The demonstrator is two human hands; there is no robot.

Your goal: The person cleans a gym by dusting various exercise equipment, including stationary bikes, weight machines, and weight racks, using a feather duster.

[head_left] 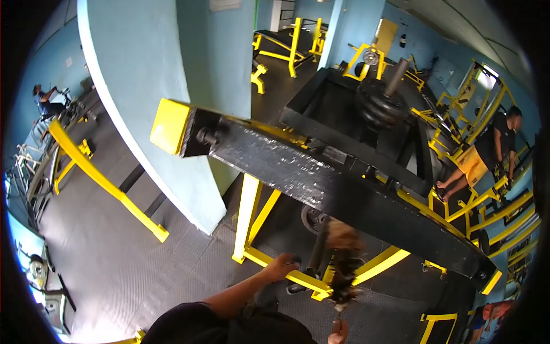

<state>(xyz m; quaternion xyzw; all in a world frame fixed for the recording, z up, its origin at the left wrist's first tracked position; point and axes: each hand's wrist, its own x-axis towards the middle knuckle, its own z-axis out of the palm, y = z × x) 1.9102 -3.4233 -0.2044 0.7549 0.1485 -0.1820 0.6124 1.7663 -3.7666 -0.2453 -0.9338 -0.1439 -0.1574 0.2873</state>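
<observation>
My right hand [338, 332], low in the view, is closed around the thin handle of a feather duster [345, 275]. The duster points up, its brown and dark feathers blurred and overlapping the underside of a long black beam [286, 166] on a gym machine. My left hand [279, 268] is at the machine's yellow base frame [312, 281], fingers curled at a small dark piece; I cannot tell what that piece is. Just right of it stands a black padded roller [317, 246].
Black weight plates [381, 103] sit on a post behind the beam. A pale blue pillar [137, 86] rises at left, beside a yellow bar [109, 180]. One person [498, 140] stands at right, another [48, 102] sits far left. Someone's red top [497, 311] shows lower right.
</observation>
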